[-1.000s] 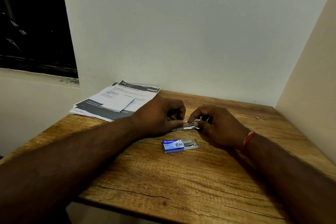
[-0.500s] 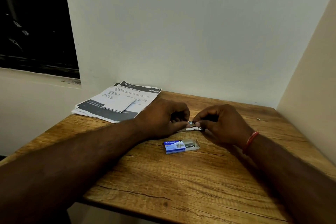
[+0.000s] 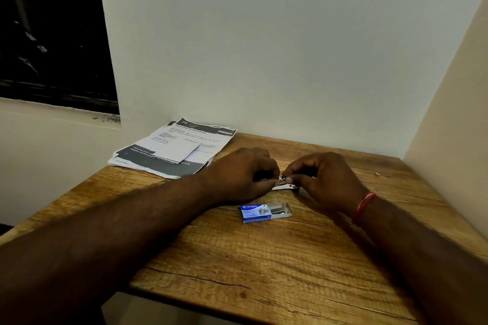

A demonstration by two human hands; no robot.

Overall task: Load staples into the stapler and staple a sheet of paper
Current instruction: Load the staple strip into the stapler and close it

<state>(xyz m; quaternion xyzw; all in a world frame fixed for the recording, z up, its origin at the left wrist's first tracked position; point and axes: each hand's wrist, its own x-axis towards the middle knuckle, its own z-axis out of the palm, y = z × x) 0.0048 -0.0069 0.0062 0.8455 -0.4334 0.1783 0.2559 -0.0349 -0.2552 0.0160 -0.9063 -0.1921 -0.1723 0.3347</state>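
Both hands are closed around the small stapler (image 3: 285,184) in the middle of the wooden desk (image 3: 264,258); the left hand (image 3: 241,174) pinches one end and the right hand (image 3: 327,179) the other. The blue staple box (image 3: 260,213) lies open just in front. Papers (image 3: 174,149) sit at the back left.

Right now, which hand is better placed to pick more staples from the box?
Right hand: the staple box opens toward its side, tray end nearest it. Both hands are on the stapler; left hand is beyond the closed end.
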